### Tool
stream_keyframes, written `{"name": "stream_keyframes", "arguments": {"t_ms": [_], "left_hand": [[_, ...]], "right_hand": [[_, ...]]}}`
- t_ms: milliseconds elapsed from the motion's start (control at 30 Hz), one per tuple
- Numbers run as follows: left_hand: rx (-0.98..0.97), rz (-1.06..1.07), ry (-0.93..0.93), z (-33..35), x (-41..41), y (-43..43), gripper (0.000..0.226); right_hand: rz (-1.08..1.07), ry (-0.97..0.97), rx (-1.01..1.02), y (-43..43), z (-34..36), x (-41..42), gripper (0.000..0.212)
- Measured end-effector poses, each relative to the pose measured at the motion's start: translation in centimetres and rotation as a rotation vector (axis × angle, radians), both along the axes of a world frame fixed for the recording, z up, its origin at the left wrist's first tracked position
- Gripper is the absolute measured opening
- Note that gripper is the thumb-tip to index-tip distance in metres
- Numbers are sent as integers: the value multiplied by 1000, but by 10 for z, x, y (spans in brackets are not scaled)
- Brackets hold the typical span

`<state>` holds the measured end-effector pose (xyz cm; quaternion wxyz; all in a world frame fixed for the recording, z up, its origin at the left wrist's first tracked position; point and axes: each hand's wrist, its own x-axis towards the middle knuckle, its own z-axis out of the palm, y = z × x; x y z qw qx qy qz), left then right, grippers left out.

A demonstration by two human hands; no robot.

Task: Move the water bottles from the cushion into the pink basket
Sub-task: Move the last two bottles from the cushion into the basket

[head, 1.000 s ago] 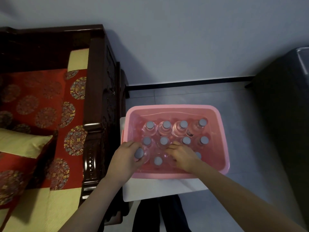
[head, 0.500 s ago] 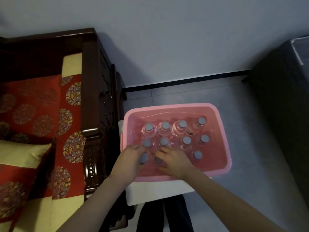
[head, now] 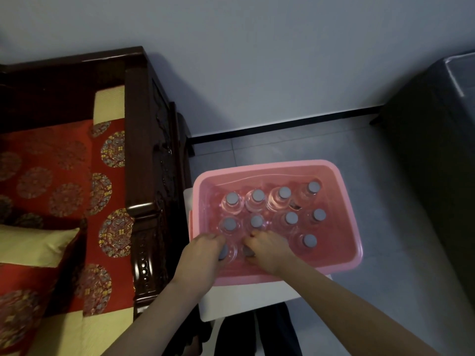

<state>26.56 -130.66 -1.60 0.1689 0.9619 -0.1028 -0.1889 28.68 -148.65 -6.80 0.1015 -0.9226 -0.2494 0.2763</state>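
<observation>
The water bottles stand straight up inside the pink basket, with their gray caps pointing up at the camera. They sit in rows, close together. The basket rests on a white stool beside the dark wooden sofa. No bottles show on the red cushion.

Compared with a moment ago, both hands have sunk lower into the near side of the basket. The two bottles they hold now stand down among the others, and the caps are more hidden.

The left hand reaches in over the near left corner, palm down, fingers curled around a bottle whose cap peeks out by the thumb. The right hand reaches in from the near rim, fingers bent down over another bottle right next to the first. Both hands are wrapped on their bottles. The two forearms come in from the bottom of the view.
</observation>
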Motion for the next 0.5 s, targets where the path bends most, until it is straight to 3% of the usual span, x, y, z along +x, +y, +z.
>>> {"name": "stream_keyframes", "arguments": {"t_ms": [500], "left_hand": [[-48, -70, 11, -12, -7, 1, 21]], "right_hand": [[-91, 49, 33, -4, -2, 7, 21]]}}
